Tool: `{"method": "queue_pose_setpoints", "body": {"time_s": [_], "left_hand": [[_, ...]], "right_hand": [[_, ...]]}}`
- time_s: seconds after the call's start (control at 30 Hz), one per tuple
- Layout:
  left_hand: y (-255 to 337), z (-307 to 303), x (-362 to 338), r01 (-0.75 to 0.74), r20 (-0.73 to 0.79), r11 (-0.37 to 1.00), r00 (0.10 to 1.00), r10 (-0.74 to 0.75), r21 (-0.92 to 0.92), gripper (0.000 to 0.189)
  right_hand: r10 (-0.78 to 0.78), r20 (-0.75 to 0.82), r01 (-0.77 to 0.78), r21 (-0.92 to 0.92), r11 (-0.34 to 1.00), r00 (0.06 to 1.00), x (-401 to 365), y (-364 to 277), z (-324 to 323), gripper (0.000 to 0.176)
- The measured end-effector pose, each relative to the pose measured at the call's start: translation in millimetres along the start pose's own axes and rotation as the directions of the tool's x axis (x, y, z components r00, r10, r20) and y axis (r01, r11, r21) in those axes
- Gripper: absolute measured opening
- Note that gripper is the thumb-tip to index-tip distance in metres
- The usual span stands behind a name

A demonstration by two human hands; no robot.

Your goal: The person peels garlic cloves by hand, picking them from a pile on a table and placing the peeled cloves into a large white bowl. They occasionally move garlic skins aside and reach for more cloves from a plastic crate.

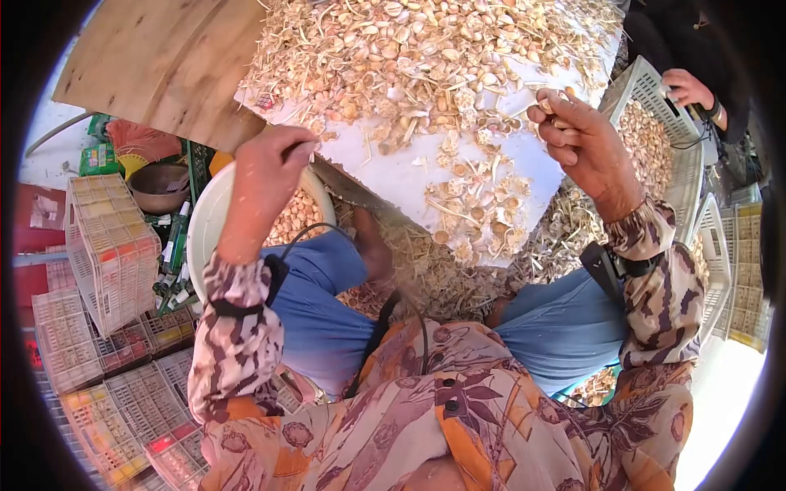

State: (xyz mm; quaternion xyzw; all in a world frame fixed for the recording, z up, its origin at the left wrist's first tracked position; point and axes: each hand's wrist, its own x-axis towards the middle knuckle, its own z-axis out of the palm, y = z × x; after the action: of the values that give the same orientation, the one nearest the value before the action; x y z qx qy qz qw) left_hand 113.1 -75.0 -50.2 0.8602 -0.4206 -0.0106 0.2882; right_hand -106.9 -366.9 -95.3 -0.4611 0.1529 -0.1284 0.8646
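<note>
A large heap of garlic cloves (393, 49), mixed with dry stalks and skins, covers much of the white board (368, 155) in front of me. My left hand (274, 168) is closed at the board's left corner, over the rim of a pale bucket (199, 237) with cloves inside. What its fingers hold, if anything, is hidden. Raised over the board's right edge, my right hand (583, 143) has its fingers curled around a few pale garlic cloves (562, 124). Loose skins and root ends (483, 200) lie on the board between my hands.
At right, a plastic crate (647, 143) holds more cloves, with another person's hand (688, 88) beside it. Stacked crates (110, 254) and green bottles (173, 245) stand at left. A wooden board (164, 65) lies at upper left. Husks (442, 270) cover the ground below.
</note>
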Motion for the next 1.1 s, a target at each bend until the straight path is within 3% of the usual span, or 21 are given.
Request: {"method": "queue_pose_setpoints", "body": {"time_s": [0.1,0.2,0.27,0.4,0.47,0.5,0.53,0.57,0.6,0.63,0.7,0.77,0.8,0.83,0.87,0.9,0.93,0.97,1.03,1.07,1.1], "left_hand": [[9.9,86.6,58.2,-0.263,0.075,0.96,0.96,0.271,-0.098,0.014],[12.4,150.0,104.9,-0.327,0.117,0.943,0.941,0.318,0.062,0.014],[13.0,178.4,119.7,-0.458,0.226,0.865,0.882,0.413,0.205,0.017],[29.1,190.6,125.4,-0.441,0.347,0.861,0.872,0.346,0.251,0.019],[11.7,188.5,125.6,-0.533,0.205,0.842,0.837,0.508,0.087,0.023],[16.2,175.8,120.8,-0.538,0.206,0.838,0.834,0.513,0.092,0.023],[19.8,161.8,112.9,-0.262,0.231,0.924,0.915,0.33,-0.278,0.026],[26.7,145.7,102.0,0.072,0.325,0.809,0.934,0.151,-0.583,0.028],[31.4,133.9,88.2,0.092,0.279,0.707,0.948,0.154,-0.701,0.032],[38.5,120.3,71.9,0.088,0.275,0.711,0.949,0.153,-0.698,0.032],[60.6,90.7,35.4,0.139,0.239,0.513,0.961,0.136,-0.847,0.032],[101.6,50.2,-8.0,0.054,0.17,0.453,0.961,0.219,-0.89,0.031],[107.6,43.2,-21.0,-0.157,-0.005,0.272,0.873,0.487,-0.949,0.03],[118.3,31.0,-27.5,-0.145,-0.07,0.049,0.718,0.693,-0.988,0.028],[134.2,17.0,-25.5,-0.072,-0.12,-0.097,0.486,0.866,-0.993,0.03],[141.1,10.0,-28.0,-0.112,-0.251,-0.225,0.368,0.895,-0.968,0.032],[147.3,9.3,-34.2,-0.103,-0.264,-0.243,0.354,0.897,-0.965,0.032],[156.4,11.9,-43.0,-0.151,-0.333,-0.297,0.419,0.844,-0.943,0.024],[170.2,15.0,-49.5,-0.254,-0.456,-0.379,0.533,0.713,-0.89,0.01],[169.9,7.3,-41.2,-0.251,-0.462,-0.39,0.527,0.713,-0.886,0.01],[164.7,-5.3,-31.8,-0.148,-0.312,-0.275,0.511,0.801,-0.95,0.01]], "right_hand": [[0.032,-0.056,-0.027,0.095,0.995,0.998,-17.4,4.7,20.2,0.026],[0.001,-0.01,0.0,0.143,0.99,1.0,-14.7,6.8,9.6,0.025],[0.024,-0.043,-0.02,0.096,0.995,0.999,-12.7,1.9,4.5,0.023],[0.023,-0.125,-0.015,0.059,0.998,0.992,-0.5,1.9,-6.9,0.023],[0.018,-0.197,-0.011,0.04,0.999,0.98,3.8,1.5,-9.0,0.023],[0.012,-0.274,-0.005,0.026,1.0,0.962,4.3,2.5,-10.0,0.024],[0.006,-0.272,0.002,0.03,1.0,0.962,4.8,4.2,-12.9,0.024],[-0.004,-0.27,0.008,0.013,1.0,0.963,5.6,6.7,-16.9,0.023],[-0.013,-0.265,0.012,-0.005,1.0,0.964,6.9,8.2,-20.0,0.023],[-0.016,-0.259,0.015,-0.004,1.0,0.966,7.8,8.9,-22.9,0.023],[-0.015,-0.304,0.024,0.026,0.999,0.953,7.8,8.0,-31.5,0.024],[-0.04,-0.295,0.072,0.099,0.992,0.955,7.7,-5.4,-46.8,0.022],[-0.097,-0.316,0.121,0.057,0.991,0.944,8.4,-10.7,-57.8,0.021],[-0.157,-0.336,0.169,0.006,0.986,0.929,8.5,-18.7,-68.9,0.021],[-0.192,-0.382,0.183,-0.061,0.981,0.904,7.0,-28.4,-78.6,0.021],[-0.232,-0.414,0.197,-0.127,0.972,0.88,8.2,-38.8,-87.2,0.022],[-0.298,-0.454,0.191,-0.267,0.945,0.84,9.2,-46.5,-95.1,0.022],[-0.357,-0.47,0.117,-0.466,0.877,0.807,12.2,-49.6,-107.4,0.021],[-0.387,-0.439,0.081,-0.571,0.817,0.811,18.9,-46.0,-132.9,0.021],[-0.339,-0.489,-0.105,-0.677,0.728,0.804,21.9,-47.8,-127.1,0.023],[-0.338,-0.493,-0.107,-0.675,0.73,0.802,31.9,-44.7,-126.0,0.023]]}}
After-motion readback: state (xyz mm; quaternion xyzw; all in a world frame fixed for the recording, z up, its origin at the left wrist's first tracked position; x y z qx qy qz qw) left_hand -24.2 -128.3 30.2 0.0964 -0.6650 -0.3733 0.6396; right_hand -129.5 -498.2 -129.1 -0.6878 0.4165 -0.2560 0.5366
